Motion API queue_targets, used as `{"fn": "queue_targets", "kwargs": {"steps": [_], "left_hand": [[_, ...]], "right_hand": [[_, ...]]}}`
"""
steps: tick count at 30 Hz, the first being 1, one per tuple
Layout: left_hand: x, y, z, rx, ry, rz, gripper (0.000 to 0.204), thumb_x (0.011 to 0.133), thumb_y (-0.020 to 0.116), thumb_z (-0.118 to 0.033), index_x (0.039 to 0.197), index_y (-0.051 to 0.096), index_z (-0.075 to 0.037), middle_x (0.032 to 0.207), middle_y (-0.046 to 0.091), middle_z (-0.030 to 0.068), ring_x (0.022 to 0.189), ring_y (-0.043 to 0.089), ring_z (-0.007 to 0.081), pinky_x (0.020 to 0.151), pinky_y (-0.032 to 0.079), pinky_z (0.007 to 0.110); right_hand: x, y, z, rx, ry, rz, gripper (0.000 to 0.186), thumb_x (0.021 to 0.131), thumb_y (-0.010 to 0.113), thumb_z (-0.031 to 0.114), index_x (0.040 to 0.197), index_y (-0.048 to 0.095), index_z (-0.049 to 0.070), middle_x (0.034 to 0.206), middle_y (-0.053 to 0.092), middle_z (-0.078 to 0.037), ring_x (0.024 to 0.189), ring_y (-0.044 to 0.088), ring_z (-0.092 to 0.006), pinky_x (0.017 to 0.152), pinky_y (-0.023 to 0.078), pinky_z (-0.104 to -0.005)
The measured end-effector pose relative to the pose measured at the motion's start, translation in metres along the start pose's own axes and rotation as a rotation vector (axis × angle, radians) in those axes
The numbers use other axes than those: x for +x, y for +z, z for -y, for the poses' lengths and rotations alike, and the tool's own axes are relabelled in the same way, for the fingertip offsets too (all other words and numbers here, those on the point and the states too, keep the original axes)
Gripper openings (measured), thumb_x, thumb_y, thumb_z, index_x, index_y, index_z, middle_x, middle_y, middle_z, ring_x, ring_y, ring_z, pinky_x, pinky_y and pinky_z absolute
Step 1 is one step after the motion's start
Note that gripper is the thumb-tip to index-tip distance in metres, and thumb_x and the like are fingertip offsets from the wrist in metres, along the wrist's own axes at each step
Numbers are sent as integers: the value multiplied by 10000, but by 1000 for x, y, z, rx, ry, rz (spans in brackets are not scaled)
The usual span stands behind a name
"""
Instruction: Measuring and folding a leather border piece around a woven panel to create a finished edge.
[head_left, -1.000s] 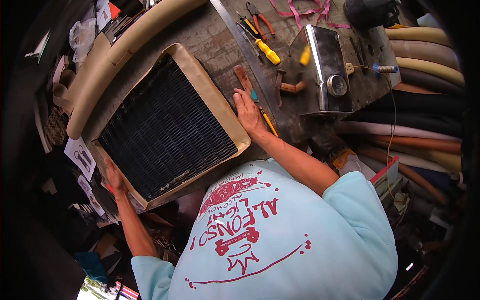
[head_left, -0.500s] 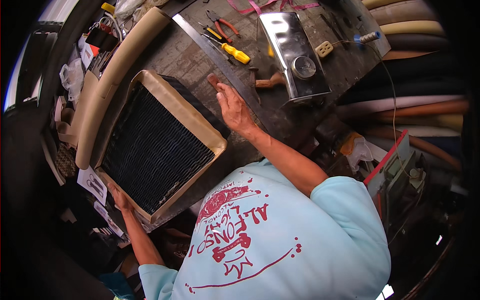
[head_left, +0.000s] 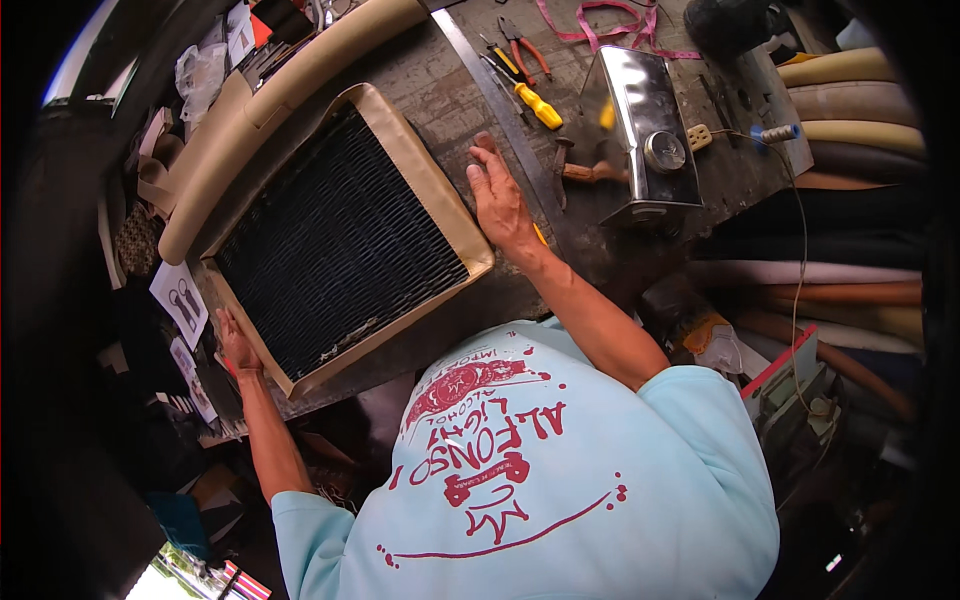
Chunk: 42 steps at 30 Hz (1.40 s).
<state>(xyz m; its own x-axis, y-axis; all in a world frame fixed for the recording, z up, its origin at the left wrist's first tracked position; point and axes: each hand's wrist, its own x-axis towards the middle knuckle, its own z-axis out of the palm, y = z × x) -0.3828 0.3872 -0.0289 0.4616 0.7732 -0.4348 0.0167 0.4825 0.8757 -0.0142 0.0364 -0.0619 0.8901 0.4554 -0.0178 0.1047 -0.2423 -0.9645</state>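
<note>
A tan-edged panel (head_left: 432, 170) with a black ribbed, woven-looking centre (head_left: 340, 240) lies at an angle on the worktable in front of me. At its lower left edge, my left hand (head_left: 236, 345) rests with fingers stretched along the side. My right hand (head_left: 502, 205) is just beyond the right edge, palm toward the panel and fingers extended, a small gap between them. Close by its fingertips sits a small brown piece (head_left: 484, 142) whose kind I cannot make out. Past that hand runs a long metal ruler (head_left: 500, 90).
A long tan padded roll (head_left: 290, 95) curves behind the panel. Right of the ruler are a yellow screwdriver (head_left: 540, 107), red-handled pliers (head_left: 525, 50), a hammer (head_left: 592, 172), a shiny metal can (head_left: 655, 110) and a thread spool (head_left: 778, 133). Rolled material (head_left: 840, 105) is stacked at right.
The panel's right side has come down, so its black underside no longer shows there. Both hands remain at its sides. The whole view has shifted, with the table appearing further right.
</note>
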Motion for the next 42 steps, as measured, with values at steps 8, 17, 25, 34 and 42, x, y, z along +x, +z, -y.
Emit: {"fn": "queue_targets", "kwargs": {"steps": [8,17,25,34,42], "left_hand": [[-41,-74,71,-360,65,569,683,1045,280,-559,1366,508,-1,1261,635,95,1102,621,196,977,489,326],[-66,-22,76,-280,221,-61,816,988,304,-674,1418,436,7,1377,535,128,1234,534,246,1068,404,368],[-97,14,73,-460,114,33,766,1027,243,-611,1440,365,22,1396,492,170,1268,507,233,1089,401,360],[-87,17,82,-424,128,-12,616,1070,262,-491,1425,402,-8,1237,615,127,1111,607,173,966,497,310],[-61,0,122,-54,109,-93,640,1049,418,-416,1475,327,54,1444,454,222,1297,479,269,1074,371,332]], "right_hand": [[-11,7,2,464,393,14,495,1061,416,372,1410,441,22,1314,522,-119,1084,595,-202,915,496,-324],[-2,3,-20,509,462,146,514,1070,377,409,1386,456,11,1205,626,-104,1042,610,-177,899,497,-285],[12,-27,-31,743,538,463,497,1077,330,402,1320,546,26,1162,675,-118,984,681,-247,858,565,-375],[-11,-13,11,645,466,370,369,1055,452,285,1220,608,-5,1067,693,-80,898,684,-199,799,568,-323],[21,-52,-55,-510,-476,551,362,1004,512,192,1289,573,-23,1162,663,-64,983,650,-151,846,546,-291]]}}
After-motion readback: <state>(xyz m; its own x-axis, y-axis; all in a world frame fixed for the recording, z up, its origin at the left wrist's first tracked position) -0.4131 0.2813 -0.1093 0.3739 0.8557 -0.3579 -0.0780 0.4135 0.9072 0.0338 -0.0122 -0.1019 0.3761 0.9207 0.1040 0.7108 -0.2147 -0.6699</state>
